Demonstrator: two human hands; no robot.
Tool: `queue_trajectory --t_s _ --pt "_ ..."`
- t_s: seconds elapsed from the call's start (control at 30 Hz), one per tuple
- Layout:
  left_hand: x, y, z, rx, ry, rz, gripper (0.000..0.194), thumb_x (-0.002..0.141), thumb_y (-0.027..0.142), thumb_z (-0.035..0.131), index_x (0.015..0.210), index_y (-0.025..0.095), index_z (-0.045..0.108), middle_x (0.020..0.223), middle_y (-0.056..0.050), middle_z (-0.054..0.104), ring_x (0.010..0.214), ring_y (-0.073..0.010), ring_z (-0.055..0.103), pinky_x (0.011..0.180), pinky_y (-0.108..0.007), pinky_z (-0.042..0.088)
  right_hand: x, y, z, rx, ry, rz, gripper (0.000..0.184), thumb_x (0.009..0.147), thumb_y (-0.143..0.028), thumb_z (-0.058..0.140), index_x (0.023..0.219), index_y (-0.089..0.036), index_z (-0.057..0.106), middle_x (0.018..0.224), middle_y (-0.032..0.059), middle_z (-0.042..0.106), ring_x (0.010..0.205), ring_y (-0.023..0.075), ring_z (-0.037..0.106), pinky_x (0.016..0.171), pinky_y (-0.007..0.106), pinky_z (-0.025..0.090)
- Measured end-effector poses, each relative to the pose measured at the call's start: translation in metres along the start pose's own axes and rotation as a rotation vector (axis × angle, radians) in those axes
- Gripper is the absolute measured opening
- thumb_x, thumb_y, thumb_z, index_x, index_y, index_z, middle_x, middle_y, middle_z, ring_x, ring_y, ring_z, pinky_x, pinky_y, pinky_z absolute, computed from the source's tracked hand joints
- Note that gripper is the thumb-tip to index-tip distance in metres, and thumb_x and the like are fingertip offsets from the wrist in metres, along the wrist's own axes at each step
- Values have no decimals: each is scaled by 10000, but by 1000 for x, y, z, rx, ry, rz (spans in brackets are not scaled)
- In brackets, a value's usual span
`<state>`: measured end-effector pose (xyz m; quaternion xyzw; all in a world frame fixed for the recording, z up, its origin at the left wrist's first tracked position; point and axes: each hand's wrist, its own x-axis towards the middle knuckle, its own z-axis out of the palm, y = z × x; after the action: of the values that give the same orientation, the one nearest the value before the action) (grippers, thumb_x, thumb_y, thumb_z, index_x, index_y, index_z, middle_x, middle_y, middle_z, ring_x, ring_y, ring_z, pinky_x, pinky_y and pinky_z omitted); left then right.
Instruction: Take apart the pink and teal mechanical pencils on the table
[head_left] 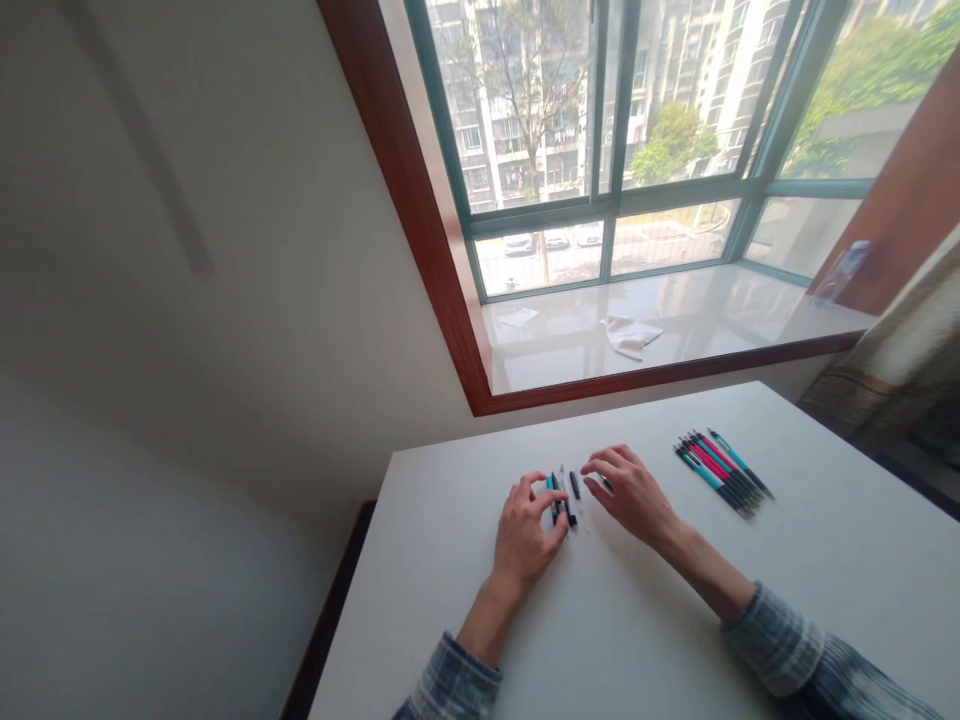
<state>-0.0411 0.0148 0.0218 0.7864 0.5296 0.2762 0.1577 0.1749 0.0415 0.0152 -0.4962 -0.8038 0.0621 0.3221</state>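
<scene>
My left hand (527, 538) rests on the white table with its fingers apart and curved over a small row of pen parts. Among these parts are a teal barrel (550, 484), partly covered by my fingers, and slim black and clear pieces. A short black grip (575, 485) lies just right of that row. My right hand (634, 498) hovers low over the table to the right, its fingers bent and thumb apart. Close to its thumb is a small dark piece (607, 483), partly hidden. I cannot make out anything held in that hand.
Several pens (716, 470) with teal, pink and black barrels lie side by side at the right of the white table (600, 640). Behind the table, a windowsill (555, 345) holds a crumpled white cloth (631, 335) and a clear bottle (841, 272). A curtain (885, 350) hangs at right.
</scene>
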Motion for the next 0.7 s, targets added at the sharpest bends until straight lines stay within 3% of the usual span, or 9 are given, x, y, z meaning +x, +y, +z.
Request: queue_trajectory --t_s 0.1,0.3,0.7 --pt "0 0 0 8 1 14 245 872 223 664 1077 313 762 1290 -49 587 960 -229 597 978 -427 500 17 0 3 -8 42 37 147 981 -212 601 1047 -240 729 1043 71 720 1034 270 568 924 433 507" --pt "-1 1 0 28 -15 42 262 876 237 665 1106 325 757 1299 -45 587 960 -229 591 965 -426 501 42 -6 24 -13 -16 68 112 957 -265 661 996 -245 764 993 64 733 1028 266 564 923 410 492" --pt "-1 6 4 36 -19 23 271 843 241 707 1095 329 753 1294 -47 595 1007 -254 597 962 -451 487 44 -3 23 -24 -67 60 167 949 -201 646 857 -233 782 882 64 749 970 252 580 870 371 484"
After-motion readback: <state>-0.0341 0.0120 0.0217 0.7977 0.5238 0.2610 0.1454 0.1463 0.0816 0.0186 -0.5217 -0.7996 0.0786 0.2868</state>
